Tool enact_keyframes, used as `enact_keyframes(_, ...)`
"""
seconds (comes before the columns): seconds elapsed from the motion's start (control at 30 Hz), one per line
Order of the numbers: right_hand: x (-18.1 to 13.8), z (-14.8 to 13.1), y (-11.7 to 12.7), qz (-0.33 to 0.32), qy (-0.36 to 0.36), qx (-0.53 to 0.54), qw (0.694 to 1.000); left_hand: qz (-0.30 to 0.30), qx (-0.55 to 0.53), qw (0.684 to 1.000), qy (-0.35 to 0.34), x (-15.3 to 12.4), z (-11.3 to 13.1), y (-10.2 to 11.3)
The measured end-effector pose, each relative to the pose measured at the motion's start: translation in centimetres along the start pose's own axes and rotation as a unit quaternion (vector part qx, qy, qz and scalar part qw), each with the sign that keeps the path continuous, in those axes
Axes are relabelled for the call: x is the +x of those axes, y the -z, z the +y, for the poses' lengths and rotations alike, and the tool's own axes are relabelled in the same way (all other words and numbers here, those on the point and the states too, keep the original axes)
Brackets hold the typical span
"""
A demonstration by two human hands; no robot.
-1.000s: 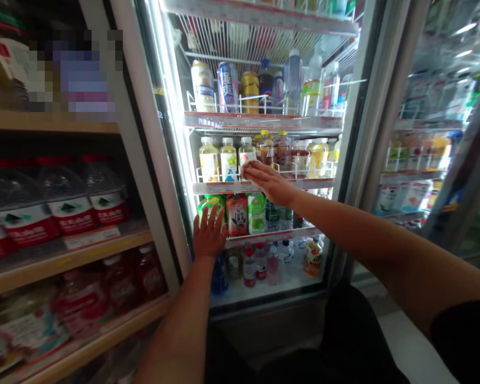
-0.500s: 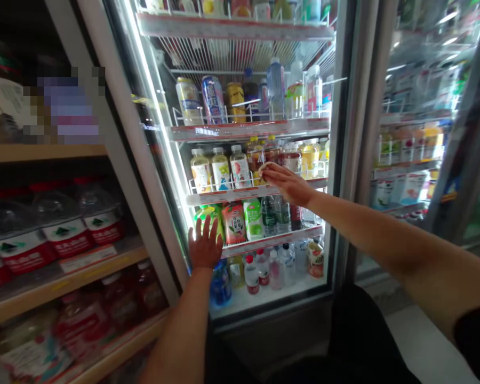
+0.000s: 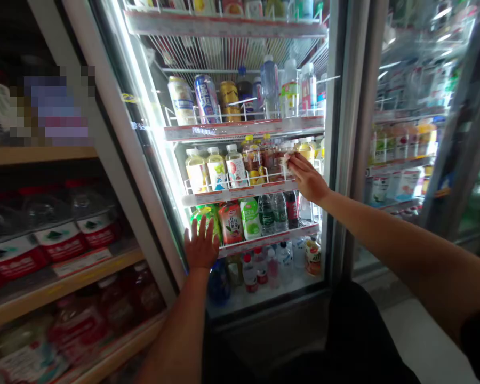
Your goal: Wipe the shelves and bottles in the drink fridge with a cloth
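Note:
A lit drinks cooler with a closed glass door (image 3: 260, 304) stands in front of me. My left hand (image 3: 202, 246) lies on the glass at the lower left, fingers spread and holding nothing. Higher and to the right, my right hand (image 3: 309, 178) presses a small pale cloth (image 3: 287, 161) against the glass, fingers close together over it. Much of the cloth is hidden under the fingers. Behind the glass, bottles with white labels (image 3: 216, 169) and a red drink bottle (image 3: 231, 223) stand on the shelves.
To the left, a wooden shelf (image 3: 76, 266) bears large bottles with red-and-white labels (image 3: 60, 237). Another glass-fronted cooler (image 3: 404, 138) is on the right. The metal door frame (image 3: 346, 133) runs between the two coolers. My dark-clothed knee (image 3: 352, 325) is close below.
My right hand has slid right across the glass with the cloth. The left hand stays spread on the door. My view has shifted slightly.

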State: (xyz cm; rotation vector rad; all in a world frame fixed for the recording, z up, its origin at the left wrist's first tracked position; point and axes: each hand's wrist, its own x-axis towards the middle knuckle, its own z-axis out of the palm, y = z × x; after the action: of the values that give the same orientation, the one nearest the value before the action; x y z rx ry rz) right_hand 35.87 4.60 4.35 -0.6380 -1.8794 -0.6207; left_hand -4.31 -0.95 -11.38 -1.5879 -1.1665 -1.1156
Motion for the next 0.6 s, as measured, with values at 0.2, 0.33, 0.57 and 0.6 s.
enact_keyframes(0.2, -3.7, 1.1, 0.6, -0.082, 0.037, -0.004, 0.996, -0.001, -0.009, 1.000, -0.002, -0.1, 0.0, 0.0)
enact_keyframes(0.33, -4.7, 2.5, 1.3, 0.006, -0.041, -0.050, 0.998, -0.005, -0.003, 1.000, 0.004, -0.1, -0.1, -0.1)
enact_keyframes(0.57, -9.3, 3.2, 0.6, 0.013, -0.023, -0.060, 0.998, -0.002, 0.011, 1.000, -0.004, -0.1, -0.1, -0.1)
enact_keyframes(0.6, -9.6, 3.5, 0.7, 0.015, -0.021, -0.060, 0.998, 0.000, 0.011, 1.000, -0.004, -0.2, -0.1, -0.2)
